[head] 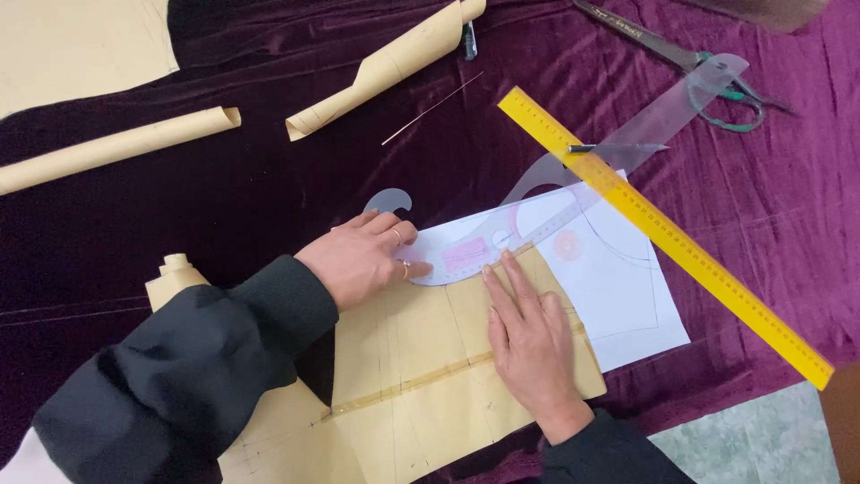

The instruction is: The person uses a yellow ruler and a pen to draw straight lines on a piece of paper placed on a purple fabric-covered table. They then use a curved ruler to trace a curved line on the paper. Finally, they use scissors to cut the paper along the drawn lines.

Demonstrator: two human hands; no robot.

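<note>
Two hands are pressing flat, nothing gripped. Your left hand (363, 258) is lying open on the clear curve template (466, 251), fingers (408, 266) spread over its left end, holding it down. Your right hand (530, 345) is resting palm-down on the tan pattern paper (421, 358), fingertips touching the template's lower edge. That template is sitting across the tan paper's top edge and onto the white sheet (618, 296). Yellow ruler (663, 233) is lying diagonally over the white sheet, well right of both hands. Scissors (681, 58) are sitting on the purple velvet (269, 179), far top right.
</note>
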